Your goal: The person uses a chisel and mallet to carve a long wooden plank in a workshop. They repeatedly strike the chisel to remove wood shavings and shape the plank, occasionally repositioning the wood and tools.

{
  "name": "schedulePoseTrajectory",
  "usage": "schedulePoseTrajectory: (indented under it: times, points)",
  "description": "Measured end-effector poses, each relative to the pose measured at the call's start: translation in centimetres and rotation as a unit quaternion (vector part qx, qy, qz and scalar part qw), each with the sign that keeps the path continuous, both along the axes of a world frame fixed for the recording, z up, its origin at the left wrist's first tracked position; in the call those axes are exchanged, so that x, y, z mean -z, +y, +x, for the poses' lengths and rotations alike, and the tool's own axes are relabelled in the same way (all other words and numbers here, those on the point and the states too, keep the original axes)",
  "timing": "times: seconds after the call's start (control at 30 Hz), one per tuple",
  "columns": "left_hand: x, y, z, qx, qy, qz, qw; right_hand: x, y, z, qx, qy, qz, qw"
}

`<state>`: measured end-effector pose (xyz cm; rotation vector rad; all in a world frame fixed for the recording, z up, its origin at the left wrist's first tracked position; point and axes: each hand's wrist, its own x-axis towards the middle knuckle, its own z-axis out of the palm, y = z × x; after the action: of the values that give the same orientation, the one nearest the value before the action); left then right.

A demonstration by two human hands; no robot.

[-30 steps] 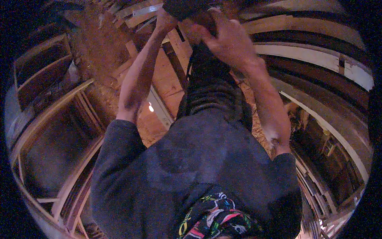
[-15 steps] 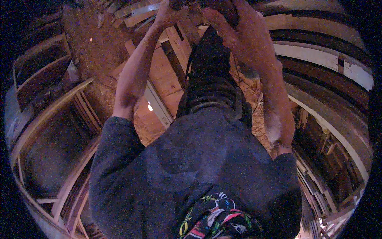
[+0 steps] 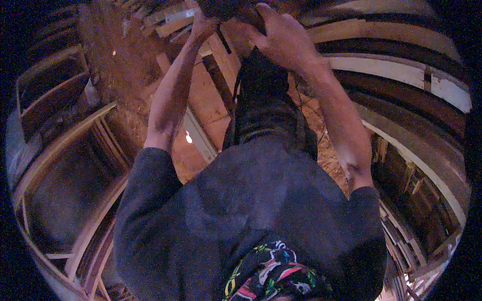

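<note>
A dark object, its kind lost in the dim light, shows at the top edge between my hands. My left hand is beside and partly behind it, with its fingers hidden or cut off by the frame. From the other side my right hand reaches in, thumb and fingers curled at the dark object's right end; what exactly they grip is hidden. Below my hands are my dark trousers.
Wooden boards and a pale strip lie on the floor below me. Stacked planks line the right side. At the left stands a wooden frame around a dark panel. Scraps of wood lie at the far left.
My right hand has moved left and come lower into view, closer to my left hand. The dark object now shows more at the top edge. My left hand has shifted slightly left.
</note>
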<state>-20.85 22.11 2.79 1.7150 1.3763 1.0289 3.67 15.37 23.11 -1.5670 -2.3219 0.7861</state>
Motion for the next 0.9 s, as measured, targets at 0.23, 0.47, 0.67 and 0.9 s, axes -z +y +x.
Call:
schedulePoseTrajectory:
  times: [0.23,0.47,0.67,0.9]
  points:
    - [-2.6,1.6,-3.6,0.018,-0.004,-0.039,0.999,-6.3,-1.0,0.5,0.018,0.13,0.023,0.991]
    - [-2.9,-0.2,-4.2,0.015,-0.007,-0.032,0.999,-10.7,-1.3,-0.5,0.006,0.181,0.001,0.984]
    - [-2.4,-1.6,-3.2,0.027,0.006,-0.019,0.999,-8.9,-1.2,-2.8,-0.026,0.238,0.047,0.97]
    - [0.1,-4.1,-2.1,0.006,0.022,0.02,1.0,-3.6,0.8,-4.0,-0.052,-0.029,0.007,0.998]
